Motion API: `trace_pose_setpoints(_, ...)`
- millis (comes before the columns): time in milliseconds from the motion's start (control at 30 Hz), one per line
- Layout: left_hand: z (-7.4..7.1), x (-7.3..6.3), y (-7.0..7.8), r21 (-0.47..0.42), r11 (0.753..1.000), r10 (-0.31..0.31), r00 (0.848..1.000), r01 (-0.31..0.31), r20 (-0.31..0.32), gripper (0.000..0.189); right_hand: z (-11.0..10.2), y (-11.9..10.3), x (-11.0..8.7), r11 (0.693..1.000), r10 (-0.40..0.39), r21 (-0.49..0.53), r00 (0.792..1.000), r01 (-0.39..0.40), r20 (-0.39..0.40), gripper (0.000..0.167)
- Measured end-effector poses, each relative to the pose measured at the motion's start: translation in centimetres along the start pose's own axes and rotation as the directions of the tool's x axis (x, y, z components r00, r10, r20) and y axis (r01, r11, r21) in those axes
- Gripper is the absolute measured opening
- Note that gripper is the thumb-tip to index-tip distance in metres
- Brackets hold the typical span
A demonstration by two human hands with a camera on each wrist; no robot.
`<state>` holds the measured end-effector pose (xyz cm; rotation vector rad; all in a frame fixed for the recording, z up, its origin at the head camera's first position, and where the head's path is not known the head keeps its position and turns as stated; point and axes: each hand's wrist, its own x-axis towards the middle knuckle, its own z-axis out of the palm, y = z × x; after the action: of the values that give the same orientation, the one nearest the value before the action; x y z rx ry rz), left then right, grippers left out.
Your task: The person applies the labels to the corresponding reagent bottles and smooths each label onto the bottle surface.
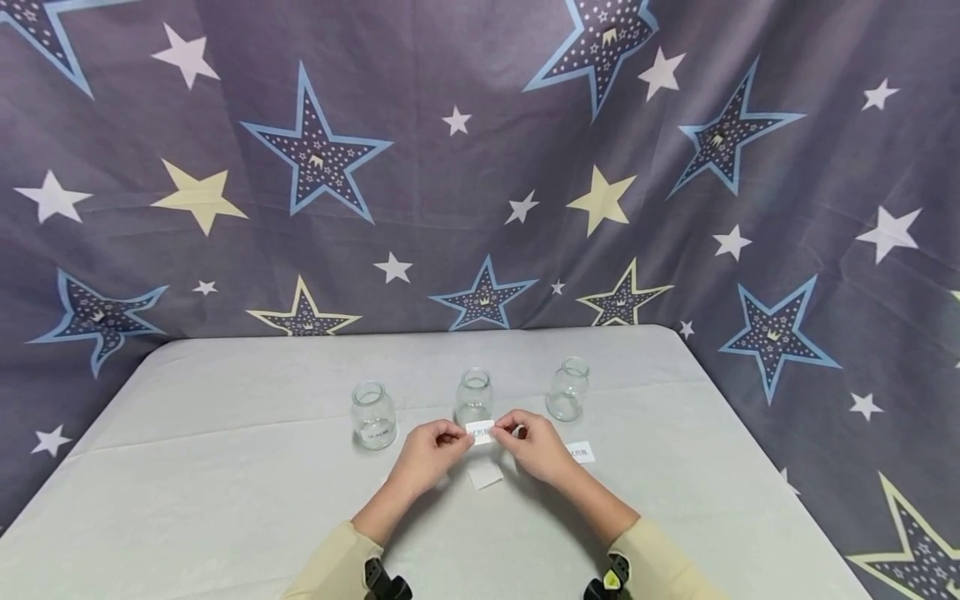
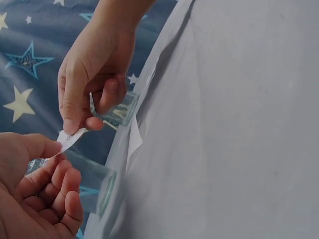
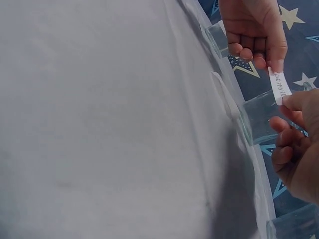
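Note:
A small white label (image 1: 479, 432) with printed characters is stretched between both hands in front of the middle glass jar (image 1: 475, 390). My left hand (image 1: 429, 457) pinches its left end between thumb and finger. The opposite end is pinched by my right hand (image 1: 538, 450). Both wrist views show the label (image 3: 279, 85) held off the table with the thumbs on its ends. Beyond it, the middle jar stands upright and uncapped, its lower front partly covered by the label and fingers. A white paper piece (image 1: 485, 476) lies on the cloth below the hands.
To the left stands another open glass jar (image 1: 372, 408), with a label (image 1: 377, 434) low on its front. A third glass jar (image 1: 567, 388) is at the right. One more printed label (image 1: 581, 452) lies beside my right hand. A star-patterned curtain (image 1: 420, 183) hangs behind the white-covered table (image 1: 225, 500).

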<state>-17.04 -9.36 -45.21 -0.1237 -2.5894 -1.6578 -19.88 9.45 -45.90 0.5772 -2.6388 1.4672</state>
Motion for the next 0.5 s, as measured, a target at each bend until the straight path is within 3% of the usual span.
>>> trace_pose_setpoints(500, -0.7, 1.2, -0.1, 0.121, 0.993, -0.012, 1.000, 0.010, 0.017, 0.007, 0.1, 0.0, 1.0, 1.000, 0.009, -0.019, 1.000, -0.009, 0.008, 0.010)
